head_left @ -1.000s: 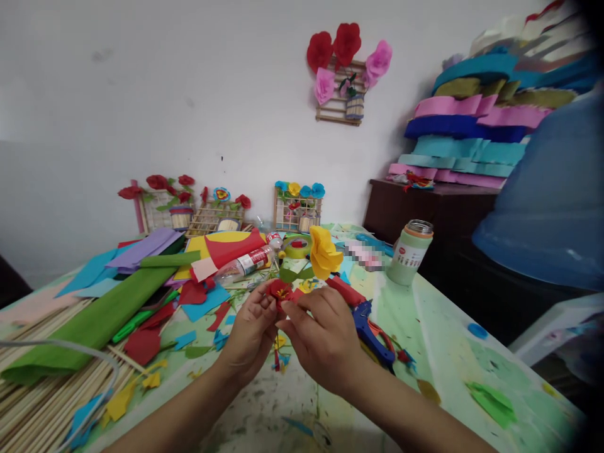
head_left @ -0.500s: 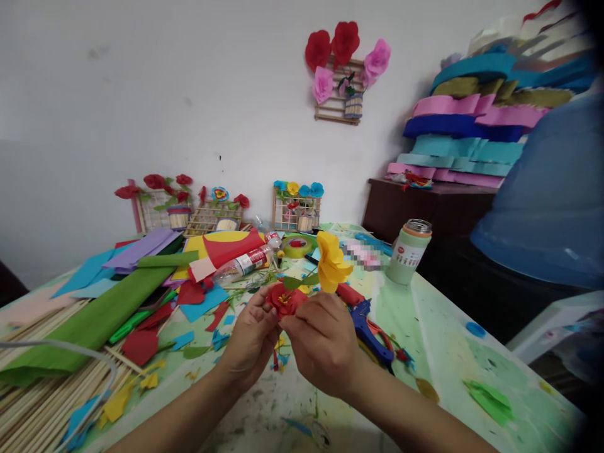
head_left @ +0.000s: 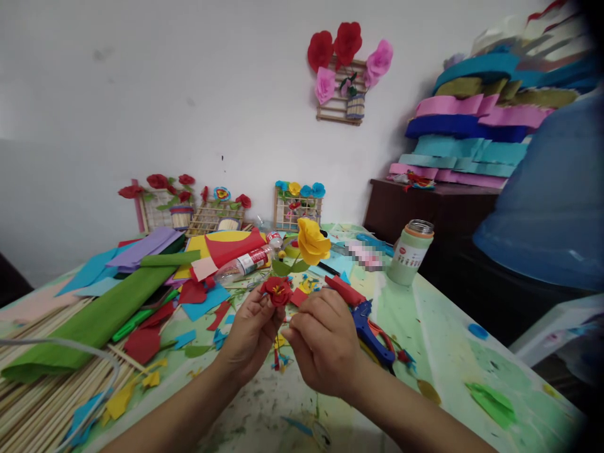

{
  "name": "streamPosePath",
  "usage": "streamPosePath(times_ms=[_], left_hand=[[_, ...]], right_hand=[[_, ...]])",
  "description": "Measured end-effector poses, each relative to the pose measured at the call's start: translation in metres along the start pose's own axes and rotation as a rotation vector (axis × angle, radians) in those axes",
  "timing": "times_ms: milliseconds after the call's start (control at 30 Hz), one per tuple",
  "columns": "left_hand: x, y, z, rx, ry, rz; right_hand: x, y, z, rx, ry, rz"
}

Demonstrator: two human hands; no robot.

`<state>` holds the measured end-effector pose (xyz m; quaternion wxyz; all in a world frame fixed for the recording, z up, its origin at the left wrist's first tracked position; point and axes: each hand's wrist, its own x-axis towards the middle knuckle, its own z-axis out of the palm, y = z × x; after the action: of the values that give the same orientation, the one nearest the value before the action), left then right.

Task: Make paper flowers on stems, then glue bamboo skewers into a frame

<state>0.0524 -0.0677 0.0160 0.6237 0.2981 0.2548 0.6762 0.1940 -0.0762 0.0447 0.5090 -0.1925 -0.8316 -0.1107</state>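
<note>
My left hand point(head_left: 250, 333) pinches the stem just under a small red paper flower point(head_left: 277, 290). My right hand point(head_left: 323, 336) is closed beside it, its fingers pinching the thin stem that carries a yellow paper rose point(head_left: 311, 242) with green leaves point(head_left: 287, 267). Both hands are held together above the paint-marked green table point(head_left: 438, 352). The lower parts of the stems are hidden by my fingers.
A blue glue gun point(head_left: 370, 330) lies right of my hands, with a green jar point(head_left: 409, 253) beyond. Coloured paper sheets, a green crepe roll point(head_left: 94, 321), bamboo skewers point(head_left: 33, 402), a plastic bottle point(head_left: 245, 262) and framed paper flowers point(head_left: 297, 204) fill the left and back.
The yellow rose has swung left and upright again. The red flower has turned to face me and sits higher between my fingers. My hands stay close together.
</note>
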Motion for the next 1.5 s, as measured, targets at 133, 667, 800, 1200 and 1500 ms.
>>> streamPosePath(times_ms=[133, 667, 800, 1200, 1500], left_hand=[[0.000, -0.005, -0.002, -0.008, -0.035, 0.007], [-0.002, -0.009, -0.005, 0.039, -0.163, 0.030], [-0.003, -0.010, -0.006, 0.019, -0.145, 0.028], [0.006, 0.000, -0.008, -0.005, -0.057, 0.070], [0.006, -0.003, -0.010, 0.012, -0.045, 0.101]], right_hand=[[-0.003, 0.004, 0.005, -0.052, 0.053, 0.068], [-0.004, 0.006, 0.009, -0.087, -0.046, 0.020], [-0.002, 0.004, 0.008, -0.079, -0.083, 0.083], [0.001, -0.001, 0.002, 0.097, -0.048, 0.234], [0.002, 0.010, 0.001, 0.024, -0.051, 0.344]])
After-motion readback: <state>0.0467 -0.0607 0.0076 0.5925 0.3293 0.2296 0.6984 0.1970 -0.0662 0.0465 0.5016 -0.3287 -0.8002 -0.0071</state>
